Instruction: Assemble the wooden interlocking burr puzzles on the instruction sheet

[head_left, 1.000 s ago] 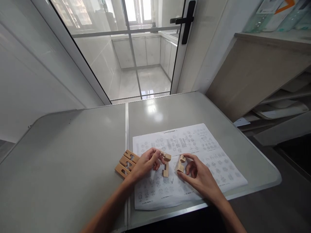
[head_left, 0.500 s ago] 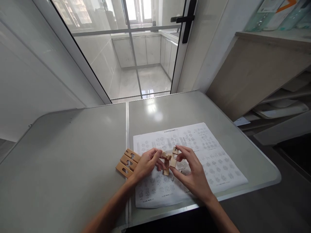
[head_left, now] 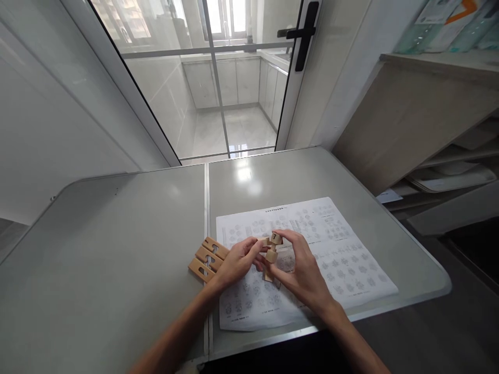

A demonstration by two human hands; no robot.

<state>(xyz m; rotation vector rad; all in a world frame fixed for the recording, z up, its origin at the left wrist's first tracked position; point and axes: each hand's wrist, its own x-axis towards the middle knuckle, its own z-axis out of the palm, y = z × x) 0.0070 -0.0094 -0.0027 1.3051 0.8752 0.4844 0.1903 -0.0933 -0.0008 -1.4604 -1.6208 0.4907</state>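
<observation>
Right hand, grip narrow, thumb and fingers pinching one notched wooden piece marked "3", held above the printed sheet. Left hand, grip pinched on one light wooden piece, the two apparently touching, though fingers obscure the join. Also on the counter: three slotted wooden pieces, side by side, beside the left hand; one further block beneath the hands, partly hidden
</observation>
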